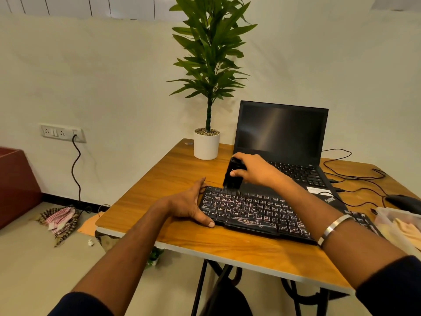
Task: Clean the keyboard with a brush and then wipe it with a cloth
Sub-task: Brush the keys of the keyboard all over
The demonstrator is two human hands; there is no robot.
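1. I see the right hand (252,172) curled round a black brush (232,175), thumb on its near face and fingers wrapped over the top; the brush stands nearly upright.
2. Its bristle end sits at the far-left corner of the black keyboard (255,213); I think the bristles touch the top key row, though that spot is blurred.
3. The left hand (190,205) lies flat and spread against the keyboard's left edge, thumb along the near corner, fingers reaching toward the far corner.
4. The keyboard rests on the wooden table (177,179), just in front of an open laptop (282,137) with a dark screen.
5. A metal bangle (333,229) circles the right wrist.
6. At the table's right edge I make out a clear container (387,218) with a pale cloth (407,229) inside.
7. A potted plant (207,142) stands left of the laptop; a dark mouse (403,200) and cables (355,176) lie to its right.
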